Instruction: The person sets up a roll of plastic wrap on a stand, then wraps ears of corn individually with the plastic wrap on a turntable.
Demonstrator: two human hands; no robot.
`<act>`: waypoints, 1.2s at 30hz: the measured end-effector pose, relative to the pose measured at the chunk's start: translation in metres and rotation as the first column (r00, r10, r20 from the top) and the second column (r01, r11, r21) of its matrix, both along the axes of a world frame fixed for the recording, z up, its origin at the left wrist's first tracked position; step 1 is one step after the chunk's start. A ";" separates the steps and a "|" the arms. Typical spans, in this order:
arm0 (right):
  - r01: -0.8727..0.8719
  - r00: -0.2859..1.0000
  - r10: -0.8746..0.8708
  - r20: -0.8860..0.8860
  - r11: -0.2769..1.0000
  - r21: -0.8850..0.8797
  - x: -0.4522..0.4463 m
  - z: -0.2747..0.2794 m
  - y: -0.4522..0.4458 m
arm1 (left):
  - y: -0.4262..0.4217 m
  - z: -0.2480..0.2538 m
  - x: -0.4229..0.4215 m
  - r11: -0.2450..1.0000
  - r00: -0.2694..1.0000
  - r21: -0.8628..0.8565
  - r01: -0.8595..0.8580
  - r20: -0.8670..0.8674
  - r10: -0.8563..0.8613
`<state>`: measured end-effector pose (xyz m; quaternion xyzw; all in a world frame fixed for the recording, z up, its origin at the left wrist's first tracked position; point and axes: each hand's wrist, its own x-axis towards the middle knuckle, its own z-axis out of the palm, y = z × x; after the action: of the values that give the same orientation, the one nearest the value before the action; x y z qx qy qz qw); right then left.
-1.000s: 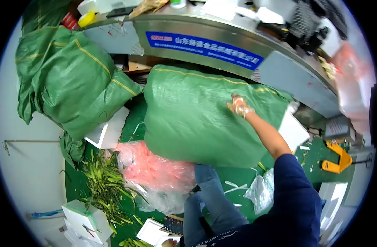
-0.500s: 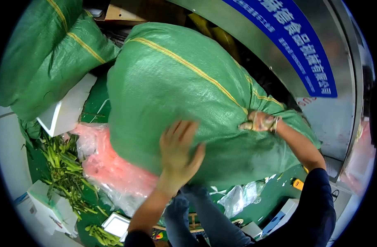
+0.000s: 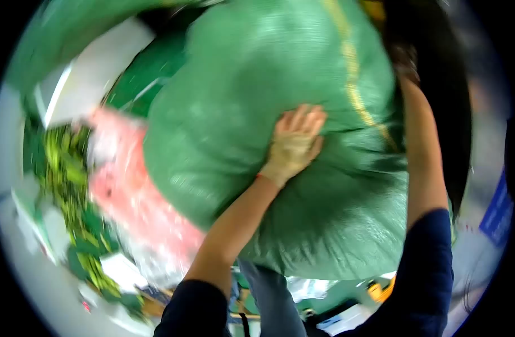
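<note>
A large stuffed green woven sack (image 3: pixel 229 140) with a yellow stripe fills the middle of the head view, close against my body. My left hand (image 3: pixel 295 143) presses on its front, palm down, fingers stretched out over the fabric. At the sack's far right side is my right hand (image 3: pixel 403 60), in shadow and smeared by motion. Its fingers cannot be made out, nor whether they grip the fabric.
To the left, pink plastic bags (image 3: pixel 136 188) lie on the green floor beside long green vegetable stalks (image 3: pixel 66 174). A white foam box (image 3: pixel 103 67) stands behind them. Another green sack (image 3: pixel 60 39) is at upper left. A yellow object (image 3: pixel 381 291) lies at lower right.
My right hand has moved from the sack's front right to its far right side. My left hand has moved up and right, now flat on it. The view has swung, and the sack appears turned.
</note>
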<state>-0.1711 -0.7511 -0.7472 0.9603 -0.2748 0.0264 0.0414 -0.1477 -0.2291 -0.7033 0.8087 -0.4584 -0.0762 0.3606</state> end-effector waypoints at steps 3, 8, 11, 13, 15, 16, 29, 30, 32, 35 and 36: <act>0.220 0.969 -0.240 -0.066 0.701 0.678 -0.049 0.032 0.054 | 0.004 0.020 0.002 0.992 0.980 -0.107 -0.058 -0.193 0.037; -0.017 0.996 0.049 -0.074 0.924 0.381 -0.128 0.224 0.188 | 0.016 0.076 -0.051 0.968 0.890 0.246 -0.053 -0.427 0.158; -0.366 0.905 0.338 -0.258 0.928 -0.065 -0.179 0.322 0.246 | 0.080 0.126 -0.103 0.987 0.818 0.154 -0.050 -0.561 0.129; -0.378 0.923 0.365 -0.122 0.920 -0.106 -0.147 0.453 0.469 | 0.158 0.164 -0.161 0.925 0.668 -0.037 -0.379 -0.702 0.246; -0.378 0.923 0.382 0.035 0.921 -0.096 -0.168 0.504 0.523 | 0.251 0.198 -0.220 0.832 0.570 0.032 -0.554 -0.713 0.407; -0.404 0.905 0.412 0.110 0.911 -0.086 -0.175 0.516 0.552 | 0.308 0.174 -0.263 0.801 0.621 0.089 -0.592 -0.584 0.523; -0.621 0.503 0.785 0.362 0.037 0.783 -0.238 0.653 0.999 | 0.681 0.316 -0.671 -0.244 -0.488 0.553 -0.797 -0.351 0.799; -0.648 0.443 0.806 0.392 -0.015 0.762 -0.237 0.654 1.028 | 0.675 0.353 -0.677 -0.388 -0.758 0.664 -0.639 -0.459 0.462; -0.514 0.514 0.780 0.357 -0.053 0.856 -0.255 0.668 1.098 | 0.645 0.366 -0.725 -0.395 -0.912 0.823 -0.408 -0.386 0.138; -0.454 0.462 0.796 0.390 -0.165 0.875 -0.261 0.662 1.162 | 0.529 0.322 -0.795 -0.261 -0.847 0.847 -0.463 -0.337 0.410; -0.464 0.363 0.836 0.412 -0.221 0.858 -0.261 0.658 1.184 | 0.483 0.294 -0.811 -0.202 -0.783 0.844 -0.496 -0.334 0.525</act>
<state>-0.4318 0.4327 -0.0888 0.7541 0.3449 -0.2750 -0.4866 -0.9583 0.2537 -0.4095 0.5853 0.6713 -0.1876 0.4141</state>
